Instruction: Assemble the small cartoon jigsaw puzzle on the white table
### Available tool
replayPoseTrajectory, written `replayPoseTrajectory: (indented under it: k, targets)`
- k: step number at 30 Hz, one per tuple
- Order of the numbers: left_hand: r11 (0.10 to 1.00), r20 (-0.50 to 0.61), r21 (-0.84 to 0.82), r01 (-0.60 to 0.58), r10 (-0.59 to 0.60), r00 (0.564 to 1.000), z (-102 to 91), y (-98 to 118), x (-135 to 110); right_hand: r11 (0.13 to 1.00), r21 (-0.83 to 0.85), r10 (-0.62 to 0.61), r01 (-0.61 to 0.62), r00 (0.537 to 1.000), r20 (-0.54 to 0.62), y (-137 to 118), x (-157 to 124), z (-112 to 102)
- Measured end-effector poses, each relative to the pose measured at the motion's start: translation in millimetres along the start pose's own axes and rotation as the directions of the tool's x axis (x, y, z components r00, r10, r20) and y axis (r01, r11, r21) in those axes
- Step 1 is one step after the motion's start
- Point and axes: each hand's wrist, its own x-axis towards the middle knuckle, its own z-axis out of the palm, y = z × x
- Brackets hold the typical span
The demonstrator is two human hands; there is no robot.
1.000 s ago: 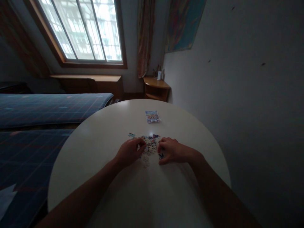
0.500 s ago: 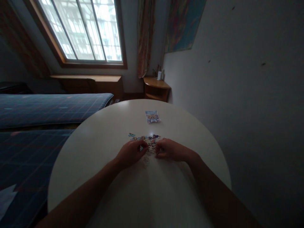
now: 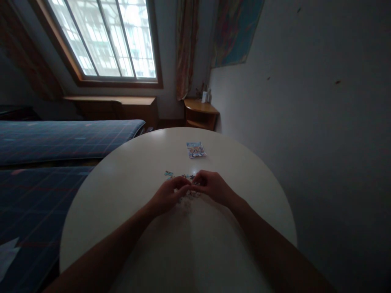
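Note:
My left hand [image 3: 169,195] is closed in a pinch on a jigsaw puzzle piece, mostly covered by the fingers. Against its fingertips, my right hand [image 3: 213,186] is also pinched on a puzzle piece that hardly shows. The two hands meet just above a loose pile of small jigsaw pieces [image 3: 194,194], partly hidden beneath them. Some light-blue pieces [image 3: 168,173] lie beyond my left hand, at the left end of the pile. Farther back on the table is a small colourful picture sheet or packet [image 3: 196,150].
The round white table [image 3: 128,179] carries all of this. A bed with a blue plaid cover [image 3: 55,140] stands along the left, and a bare wall [image 3: 320,154] is close on the right. At the back are a wooden corner shelf [image 3: 200,106] and a desk [image 3: 137,100] under the window.
My right hand has moved left and slightly away from me, from the pile's right side, until its fingertips meet my left hand's. The left hand has hardly shifted.

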Motion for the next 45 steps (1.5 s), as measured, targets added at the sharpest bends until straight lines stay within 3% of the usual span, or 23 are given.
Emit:
replayPoseTrajectory:
  k: [4, 7, 10, 15, 17, 20, 23, 26, 34, 41, 45]
  targets:
    - [0.998, 0.055, -0.030, 0.051, -0.049, 0.997, 1.6, -8.0, 2.4, 0.998, -0.063, -0.021, 0.023, 0.999, 0.041, 2.8, -0.7, 4.0]
    - [0.998, 0.030, 0.012, 0.069, -0.069, 0.997, 1.9, -12.3, 3.6, 0.994, -0.103, -0.036, 0.043, 0.997, 0.071, 2.5, -0.6, 5.1]
    - [0.981, -0.059, 0.182, 0.060, -0.051, 0.997, -5.3, -13.4, 3.8, 0.976, -0.186, -0.096, 0.109, 0.992, 0.079, 5.6, -0.5, 2.3]
    - [0.860, -0.157, 0.502, 0.091, -0.013, 0.988, -24.2, -17.2, 2.6, 0.893, -0.398, -0.163, 0.208, 0.976, 0.144, 23.0, 0.3, -4.6]
    - [0.844, -0.137, 0.534, 0.045, 0.034, 0.990, -24.2, -18.9, 1.1, 0.896, -0.396, -0.153, 0.203, 0.976, 0.155, 27.8, 1.4, -7.2]
    - [0.837, -0.020, 0.536, -0.110, 0.143, 0.990, -14.0, -19.9, -2.0, 0.917, -0.362, -0.127, 0.168, 0.983, 0.136, 28.1, 2.6, -12.9]
    - [0.806, 0.084, 0.562, -0.185, 0.166, 0.982, -2.5, -20.5, -4.3, 0.935, -0.345, -0.047, 0.085, 0.992, 0.118, 24.0, 1.8, -20.6]
    - [0.778, 0.095, 0.607, -0.166, 0.136, 0.986, -0.6, -22.6, -3.9, 0.937, -0.348, 0.005, 0.021, 0.997, 0.075, 20.4, 0.1, -28.0]
    - [0.762, -0.032, 0.645, -0.055, 0.099, 0.995, -15.5, -27.9, 0.4, 0.960, -0.277, 0.044, -0.048, 0.999, -0.022, 25.9, 0.0, -36.3]
    - [0.743, -0.040, 0.668, -0.045, 0.096, 0.995, -15.5, -31.6, 3.1, 0.988, -0.154, 0.030, -0.026, 0.999, 0.025, 27.6, 1.1, -33.8]
    - [0.715, -0.065, 0.699, -0.016, 0.085, 0.994, -14.6, -34.3, 2.3, 0.950, -0.302, -0.067, 0.083, 0.996, 0.062, 27.0, 0.4, -35.9]
